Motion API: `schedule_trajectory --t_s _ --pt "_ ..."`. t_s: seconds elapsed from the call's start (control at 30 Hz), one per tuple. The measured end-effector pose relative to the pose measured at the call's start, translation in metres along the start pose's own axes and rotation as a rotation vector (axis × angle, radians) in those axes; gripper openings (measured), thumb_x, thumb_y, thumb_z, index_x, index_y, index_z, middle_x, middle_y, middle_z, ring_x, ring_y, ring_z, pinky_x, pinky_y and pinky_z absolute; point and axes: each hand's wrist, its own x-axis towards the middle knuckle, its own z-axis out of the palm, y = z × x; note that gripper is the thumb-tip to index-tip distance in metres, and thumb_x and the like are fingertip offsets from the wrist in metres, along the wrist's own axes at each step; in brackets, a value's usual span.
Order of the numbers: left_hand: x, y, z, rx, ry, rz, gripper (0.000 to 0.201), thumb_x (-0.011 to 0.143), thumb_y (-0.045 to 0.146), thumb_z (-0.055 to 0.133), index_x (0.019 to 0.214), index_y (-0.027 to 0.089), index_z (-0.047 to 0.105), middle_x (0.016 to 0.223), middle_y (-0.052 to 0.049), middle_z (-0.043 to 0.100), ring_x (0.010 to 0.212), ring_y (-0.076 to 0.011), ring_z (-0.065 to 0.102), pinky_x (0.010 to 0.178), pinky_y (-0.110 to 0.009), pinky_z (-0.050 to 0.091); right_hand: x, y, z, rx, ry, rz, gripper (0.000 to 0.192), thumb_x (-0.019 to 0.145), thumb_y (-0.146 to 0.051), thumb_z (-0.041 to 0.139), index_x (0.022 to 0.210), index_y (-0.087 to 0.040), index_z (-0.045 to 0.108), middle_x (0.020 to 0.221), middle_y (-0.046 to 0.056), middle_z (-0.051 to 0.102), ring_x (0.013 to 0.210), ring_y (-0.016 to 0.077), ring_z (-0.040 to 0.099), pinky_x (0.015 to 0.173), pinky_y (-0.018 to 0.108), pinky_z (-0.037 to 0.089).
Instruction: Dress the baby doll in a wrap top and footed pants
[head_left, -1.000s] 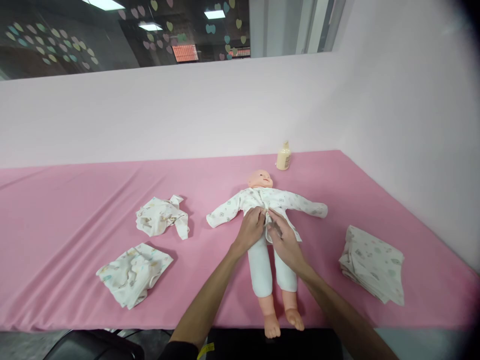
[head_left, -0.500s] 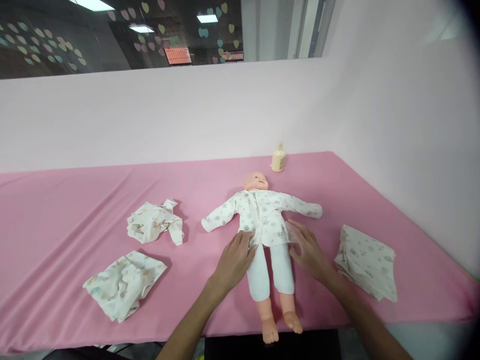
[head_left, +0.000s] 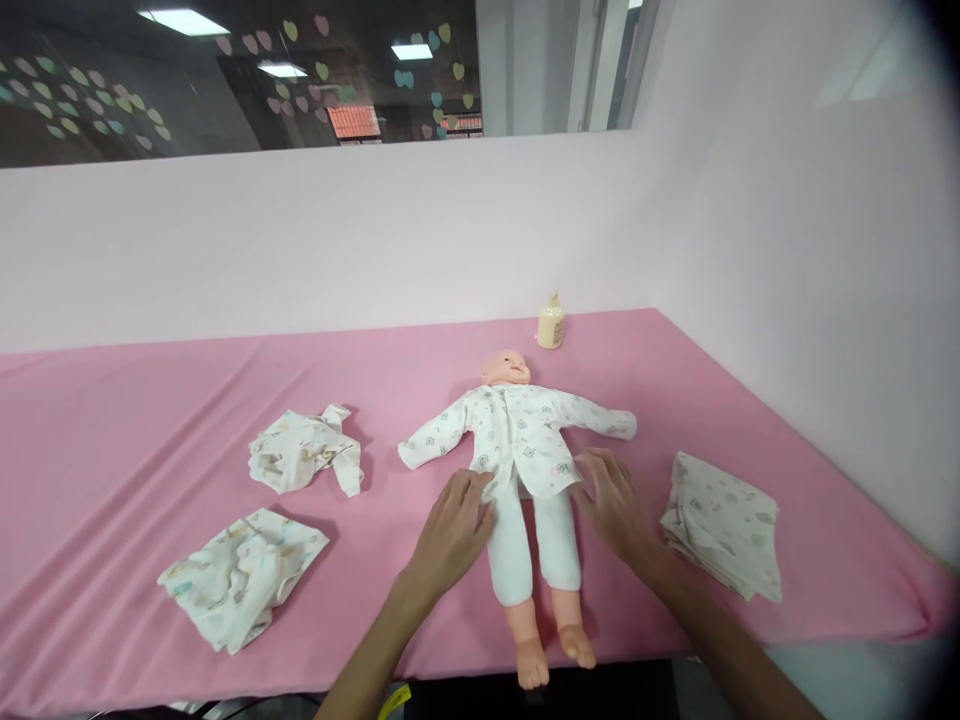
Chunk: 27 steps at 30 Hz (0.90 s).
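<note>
A baby doll (head_left: 507, 368) lies on its back, dressed in a white patterned baby shirt (head_left: 525, 430) and white leggings (head_left: 510, 550). Its sleeves are spread to both sides and its feet are bare. At the shirt's lower left edge, my left hand (head_left: 455, 525) is closed with the hem at its fingertips. My right hand (head_left: 613, 500) pinches the opposite corner of the hem between thumb and fingers. The shirt's front overlaps above the legs.
A pink sheet (head_left: 405, 620) covers the table. Crumpled patterned garments (head_left: 304, 450) and a folded patterned cloth (head_left: 244, 575) lie left; another folded cloth (head_left: 724, 525) lies right. A cream pump bottle (head_left: 550, 325) stands behind the doll's head, near the white wall (head_left: 337, 245).
Both hands have shifted slightly outward and down along the shirt hem, and the front hem hangs more evenly. The whole view has moved a little.
</note>
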Motion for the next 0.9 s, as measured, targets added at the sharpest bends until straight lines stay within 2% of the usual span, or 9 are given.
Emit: schedule_trajectory --t_s 0.07,0.13,0.23,0.43,0.57,0.73,0.9 --pt "0.002 0.000 0.001 0.089 0.036 0.053 0.038 0.093 0.014 0.040 0.130 0.021 0.047 0.110 -0.010 0.054 0.100 -0.0225 0.053 0.083 -0.037 0.050 0.002 -0.005 0.004 -0.004 -0.016 -0.079 0.022 0.095 -0.026 0.047 0.112 -0.021 0.061 0.113 0.012 0.062 0.105 0.0274 0.056 0.089 0.045 0.048" --pt "0.005 0.001 0.002 0.188 0.076 0.092 0.037 0.092 0.013 0.041 0.128 0.020 0.049 0.110 -0.011 0.055 0.099 -0.0230 0.053 0.083 -0.038 0.049 0.005 -0.013 0.007 0.022 -0.060 -0.152 0.022 0.096 -0.024 0.045 0.107 -0.023 0.064 0.110 0.010 0.063 0.101 0.0256 0.057 0.088 0.045 0.048" --pt "0.010 0.001 0.004 0.288 0.123 0.116 0.028 0.097 0.024 0.042 0.122 0.021 0.054 0.106 -0.010 0.057 0.094 -0.0227 0.054 0.080 -0.037 0.048 0.007 -0.025 0.009 0.088 -0.097 -0.205 0.021 0.097 -0.023 0.045 0.097 -0.023 0.066 0.103 0.008 0.064 0.094 0.0232 0.058 0.084 0.043 0.049" --pt "0.016 -0.003 0.014 0.271 0.148 0.126 0.024 0.101 0.025 0.037 0.092 0.017 0.057 0.087 -0.008 0.057 0.079 -0.0206 0.050 0.070 -0.035 0.043 0.003 -0.029 0.007 0.185 -0.103 -0.225 0.018 0.096 -0.020 0.046 0.089 -0.022 0.062 0.097 0.007 0.064 0.091 0.0215 0.058 0.081 0.040 0.049" --pt "0.017 -0.001 0.012 0.069 0.081 0.085 0.026 0.102 0.027 0.032 0.085 0.019 0.050 0.087 -0.006 0.055 0.079 -0.0198 0.048 0.073 -0.036 0.042 0.003 -0.028 0.002 0.178 -0.155 -0.279 0.014 0.093 -0.017 0.048 0.091 -0.021 0.061 0.101 0.007 0.064 0.095 0.0221 0.057 0.083 0.041 0.048" --pt "0.016 0.009 -0.004 -0.372 -0.072 -0.115 0.027 0.101 0.040 0.034 0.086 0.022 0.046 0.088 -0.002 0.051 0.081 -0.0175 0.049 0.074 -0.032 0.044 0.003 -0.031 0.003 0.148 -0.201 -0.278 0.015 0.093 -0.016 0.048 0.095 -0.022 0.061 0.103 0.007 0.063 0.098 0.0227 0.056 0.087 0.042 0.047" --pt "0.019 0.006 -0.009 -0.489 -0.063 -0.237 0.030 0.100 0.047 0.036 0.086 0.022 0.046 0.089 -0.002 0.049 0.080 -0.0170 0.046 0.073 -0.031 0.042 0.004 -0.029 0.007 0.189 -0.135 -0.210 0.011 0.093 -0.019 0.048 0.087 -0.021 0.057 0.101 0.007 0.062 0.096 0.0215 0.056 0.085 0.041 0.048"
